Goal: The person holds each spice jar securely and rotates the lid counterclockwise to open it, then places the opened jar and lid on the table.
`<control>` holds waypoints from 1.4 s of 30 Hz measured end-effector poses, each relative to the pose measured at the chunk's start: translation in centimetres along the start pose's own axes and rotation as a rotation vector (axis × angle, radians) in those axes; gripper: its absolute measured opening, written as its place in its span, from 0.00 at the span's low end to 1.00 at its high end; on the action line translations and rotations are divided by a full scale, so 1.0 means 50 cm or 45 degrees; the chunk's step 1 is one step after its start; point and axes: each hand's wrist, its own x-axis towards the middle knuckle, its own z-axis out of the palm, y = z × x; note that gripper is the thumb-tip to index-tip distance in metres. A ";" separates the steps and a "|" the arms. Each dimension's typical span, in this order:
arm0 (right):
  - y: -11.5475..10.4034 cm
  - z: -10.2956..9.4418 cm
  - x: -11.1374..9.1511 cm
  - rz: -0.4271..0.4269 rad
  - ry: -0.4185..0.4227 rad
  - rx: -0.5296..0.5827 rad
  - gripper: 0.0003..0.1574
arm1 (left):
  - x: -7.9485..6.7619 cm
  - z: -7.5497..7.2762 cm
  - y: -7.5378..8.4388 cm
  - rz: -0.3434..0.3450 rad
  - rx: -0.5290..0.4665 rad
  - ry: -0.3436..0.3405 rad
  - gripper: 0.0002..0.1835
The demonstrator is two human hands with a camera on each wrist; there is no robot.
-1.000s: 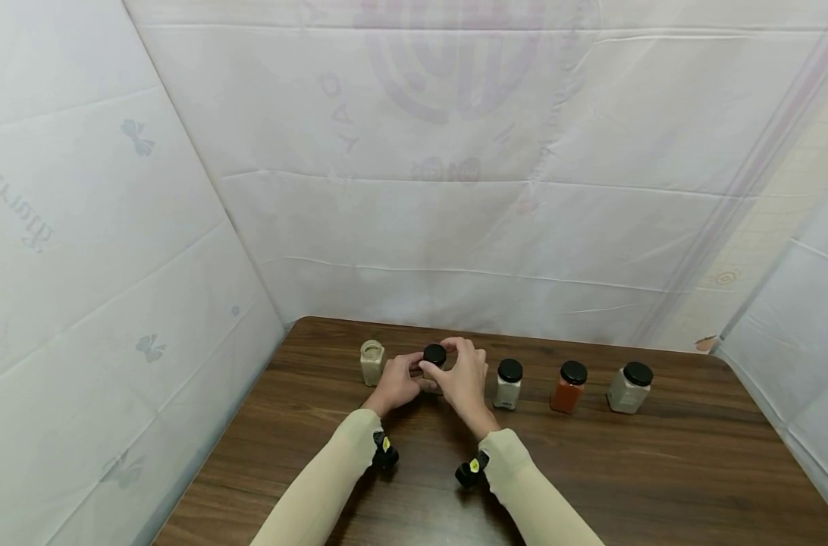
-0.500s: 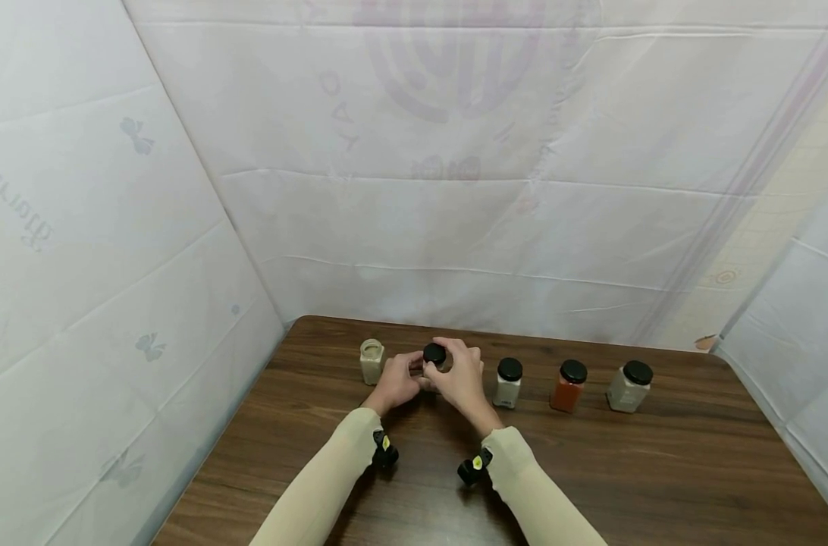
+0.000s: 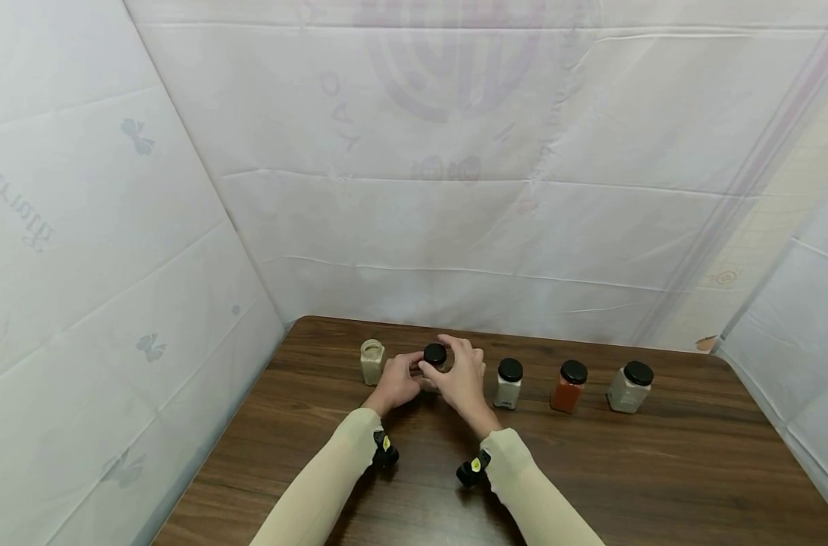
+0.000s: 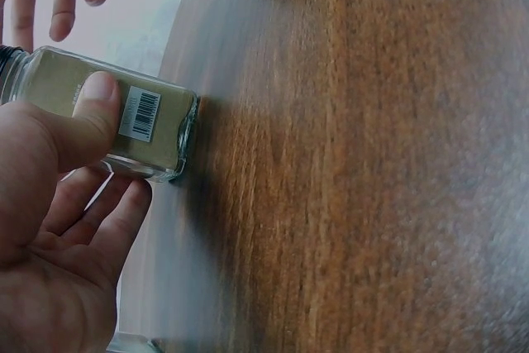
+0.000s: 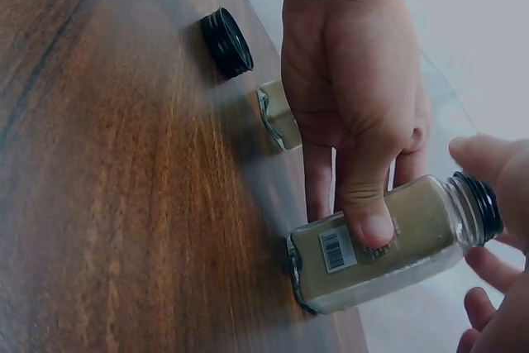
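My left hand [image 3: 396, 383] grips the body of a square glass spice jar [image 4: 54, 80], thumb across the front beside a barcode label [image 4: 140, 113]. Olive-tan powder shows through the glass. The jar stands upright at the table's far side, its base close over the wood. Around its black screw lid [image 3: 434, 353] are the thumb and fingers of my right hand [image 3: 463, 378], pinching it from the sides. Threads on the glass neck show below the lid in the right wrist view. Just left of my left hand stands a lidless jar [image 3: 372, 365] of pale powder.
A loose black lid [image 5: 226, 43] lies on the wooden table [image 3: 625, 478] near the lidless jar. Right of my hands stand three black-lidded jars: a whitish one [image 3: 507, 393], an orange-red one [image 3: 567, 394] and a wider pale one [image 3: 625, 394]. A white cloth wall [image 3: 414, 227] rises behind.
My right fingers have turned about the lid one way, then back the other. My left hand keeps its grip, and the other jars stay in place.
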 end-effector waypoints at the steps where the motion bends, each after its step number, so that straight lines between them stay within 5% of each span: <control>1: -0.001 0.001 0.000 0.014 0.016 -0.010 0.35 | 0.000 0.000 0.001 -0.008 -0.002 0.000 0.27; 8: -0.004 0.001 -0.001 0.043 0.041 -0.015 0.30 | 0.002 0.000 -0.001 0.001 -0.010 0.010 0.28; 13: -0.005 -0.003 -0.001 -0.017 -0.025 -0.015 0.29 | 0.003 0.002 -0.005 0.021 0.088 0.021 0.26; 22: -0.004 -0.008 0.001 -0.029 -0.125 -0.021 0.33 | 0.000 0.000 -0.003 0.011 0.069 0.003 0.25; 42: -0.007 0.006 -0.002 0.017 0.113 -0.100 0.32 | 0.001 0.001 -0.002 0.042 0.070 0.021 0.25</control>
